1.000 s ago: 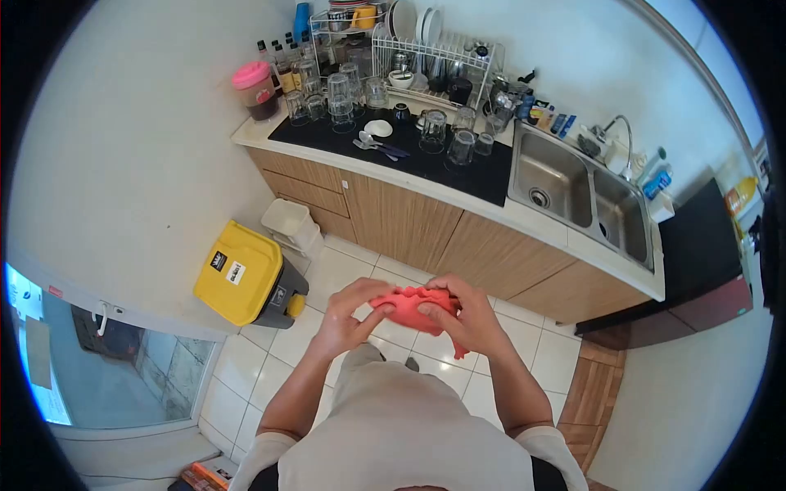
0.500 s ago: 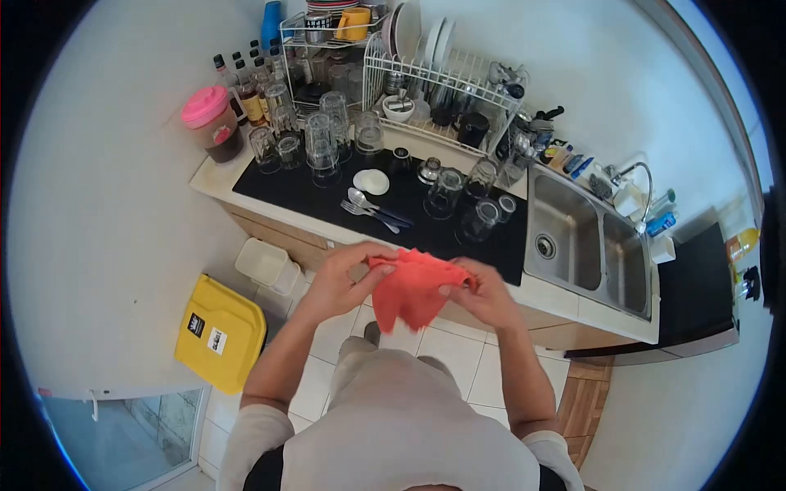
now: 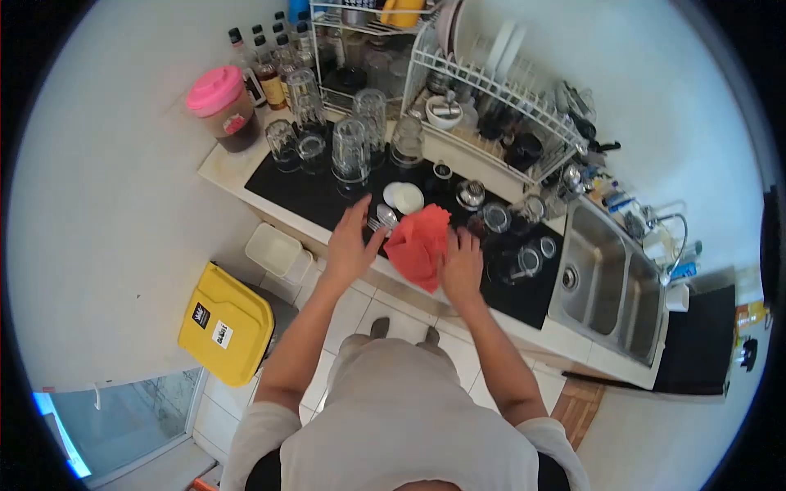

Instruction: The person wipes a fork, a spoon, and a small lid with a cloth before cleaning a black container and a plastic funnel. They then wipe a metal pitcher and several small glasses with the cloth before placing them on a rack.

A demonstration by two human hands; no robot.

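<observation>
A red cloth (image 3: 417, 243) lies crumpled on the black mat (image 3: 311, 192) at the counter's front edge, one corner hanging over it. My right hand (image 3: 463, 266) holds the cloth's right side, fingers stretched toward the glasses. My left hand (image 3: 354, 240) is just left of the cloth with fingers spread, its thumb close to the cloth's edge and to the spoons (image 3: 381, 217). A small white dish (image 3: 405, 197) sits just behind the cloth.
Several upturned glasses (image 3: 350, 151) stand on the mat, more glasses (image 3: 524, 262) at the right. A dish rack (image 3: 499, 106) and bottles (image 3: 266, 69) line the wall. A pink-lidded jar (image 3: 221, 98), a double sink (image 3: 610, 286), and a yellow bin (image 3: 225, 323) on the floor.
I have stepped up to the counter. The cloth, held up between both hands before, now rests on the mat, and my left hand has spread off it.
</observation>
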